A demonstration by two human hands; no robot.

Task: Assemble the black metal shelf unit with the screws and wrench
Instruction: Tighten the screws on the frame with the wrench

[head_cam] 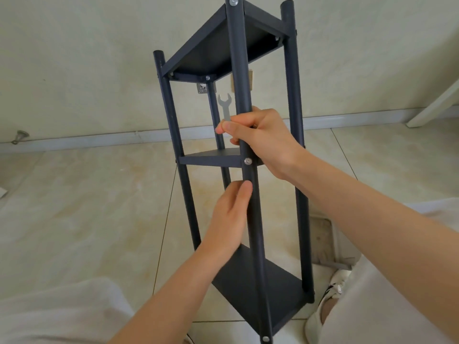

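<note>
The black metal shelf unit (218, 48) stands on the tiled floor between my knees, with three shelves fixed to four round posts. My right hand (263, 137) curls round the near post (239, 70) just above the middle shelf (211, 158) and pinches a small silver wrench (224, 105), its open jaw pointing up. My left hand (231, 214) lies flat against the same post below that shelf, fingers straight. Silver screw heads show on the near post at the top (233, 0), at the middle shelf (248, 161) and at the bottom (265, 339).
A cream wall with a grey skirting (99, 139) runs behind the unit. A door stopper (19, 136) sits at the left, a white frame leg (434, 105) at the right. My white shoe (330, 301) and a grey pad (323, 239) lie right of the bottom shelf (280, 299).
</note>
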